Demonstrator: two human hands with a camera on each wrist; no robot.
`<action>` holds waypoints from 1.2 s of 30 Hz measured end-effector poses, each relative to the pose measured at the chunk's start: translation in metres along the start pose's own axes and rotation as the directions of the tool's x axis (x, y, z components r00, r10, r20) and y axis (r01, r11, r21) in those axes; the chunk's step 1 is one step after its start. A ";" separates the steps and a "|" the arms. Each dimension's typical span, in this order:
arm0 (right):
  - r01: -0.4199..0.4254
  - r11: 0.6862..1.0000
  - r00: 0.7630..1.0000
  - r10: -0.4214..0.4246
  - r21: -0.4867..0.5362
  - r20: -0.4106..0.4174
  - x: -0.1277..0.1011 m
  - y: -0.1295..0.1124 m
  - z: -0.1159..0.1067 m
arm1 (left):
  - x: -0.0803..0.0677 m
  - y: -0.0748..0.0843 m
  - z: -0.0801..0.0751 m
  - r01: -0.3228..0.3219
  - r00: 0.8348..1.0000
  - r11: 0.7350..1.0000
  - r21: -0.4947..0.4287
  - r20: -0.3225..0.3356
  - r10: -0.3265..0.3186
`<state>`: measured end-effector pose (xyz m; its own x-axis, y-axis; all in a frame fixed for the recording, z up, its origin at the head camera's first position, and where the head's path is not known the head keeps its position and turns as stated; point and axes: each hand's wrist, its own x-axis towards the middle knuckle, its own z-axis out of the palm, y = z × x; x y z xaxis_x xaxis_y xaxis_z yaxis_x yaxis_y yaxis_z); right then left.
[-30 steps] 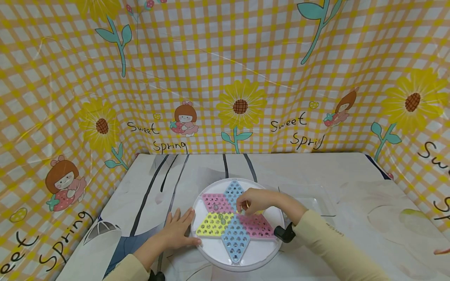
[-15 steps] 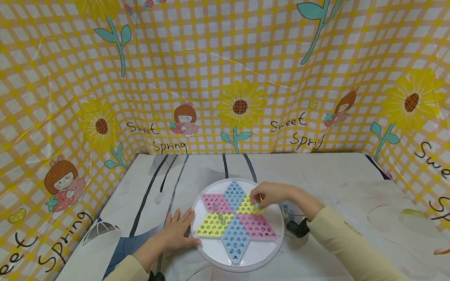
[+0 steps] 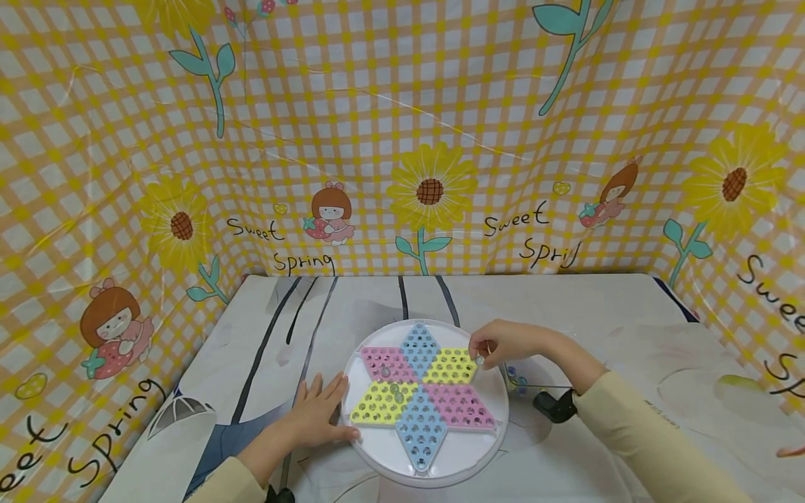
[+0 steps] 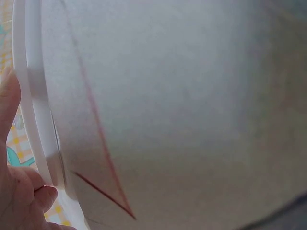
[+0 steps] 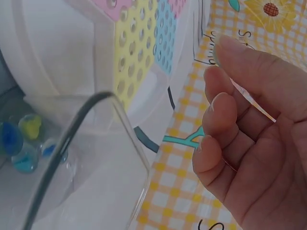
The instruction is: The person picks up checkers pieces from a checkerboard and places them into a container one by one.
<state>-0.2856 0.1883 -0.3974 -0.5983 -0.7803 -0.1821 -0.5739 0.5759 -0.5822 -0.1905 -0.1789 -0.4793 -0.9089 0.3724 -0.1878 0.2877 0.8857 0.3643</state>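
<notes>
A round white Chinese checkers board (image 3: 465, 447) bears a star of pink, yellow and blue hole fields. On it, in the head view, one clear marble (image 3: 385, 370) sits in the left pink field and two more marbles (image 3: 396, 392) in the left yellow field. My left hand (image 3: 314, 412) rests against the board's left rim, fingers spread and thumb at the edge. Over the right side of the board, my right hand (image 3: 506, 342) pinches a clear marble (image 3: 479, 360) between thumb and fingertips. In the right wrist view, the fingers (image 5: 223, 112) mostly hide that marble.
Just right of the board stands a clear plastic box (image 5: 112, 96) with several blue and yellow marbles (image 5: 24, 143) inside. A patterned white cover lies on the table (image 3: 553, 300). Yellow checked cloth (image 3: 377, 126) hangs behind and at both sides.
My right hand has moved right with the marble, from the board's centre across the right yellow field to its outer edge. The left hand and the marbles on the board have stayed put.
</notes>
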 end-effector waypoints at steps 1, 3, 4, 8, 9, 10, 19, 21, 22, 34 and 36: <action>0.000 1.000 1.000 0.000 -0.001 -0.002 -0.002 0.001 -0.001 | 0.000 0.000 0.000 0.002 1.000 1.000 0.001 -0.001 -0.001; -0.006 1.000 1.000 0.006 0.001 -0.008 -0.005 0.004 -0.003 | 0.000 0.001 0.000 0.005 1.000 1.000 0.002 -0.002 -0.005; -0.007 1.000 1.000 0.007 0.000 -0.009 -0.006 0.005 -0.004 | 0.000 0.001 0.000 0.006 1.000 1.000 0.002 -0.003 -0.006; -0.035 0.999 0.999 0.035 0.006 -0.017 -0.011 0.010 -0.008 | -0.001 0.001 -0.001 0.006 1.000 1.000 0.008 -0.003 -0.006; -0.041 0.999 0.999 0.041 0.008 -0.018 -0.013 0.010 -0.009 | -0.001 0.001 -0.001 0.005 1.000 1.000 0.008 -0.003 -0.005; -0.046 0.999 0.999 0.046 0.012 -0.019 -0.014 0.012 -0.010 | -0.001 0.001 -0.001 0.004 1.000 1.000 0.008 -0.003 -0.004; -0.075 0.997 0.997 0.076 0.016 -0.026 -0.029 0.021 -0.019 | -0.001 0.002 -0.002 0.007 1.000 1.000 0.011 0.001 -0.007; -0.077 0.997 0.997 0.077 0.018 -0.029 -0.032 0.023 -0.020 | -0.001 0.002 -0.002 0.007 1.000 1.000 0.012 0.002 -0.007; -0.078 0.997 0.996 0.078 0.020 -0.030 -0.033 0.024 -0.021 | -0.001 0.002 -0.002 0.007 1.000 1.000 0.012 0.002 -0.007; -0.094 0.995 0.995 0.095 0.029 -0.032 -0.045 0.041 -0.026 | -0.001 0.001 -0.001 0.000 1.000 1.000 0.014 0.000 0.000; -0.098 0.995 0.995 0.099 0.029 -0.033 -0.046 0.043 -0.026 | -0.001 0.001 -0.001 -0.002 1.000 1.000 0.016 0.000 0.002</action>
<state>-0.2971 0.2555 -0.3936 -0.6706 -0.7107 -0.2126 -0.4956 0.6425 -0.5845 -0.1897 -0.1783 -0.4778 -0.9085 0.3737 -0.1871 0.2940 0.8896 0.3496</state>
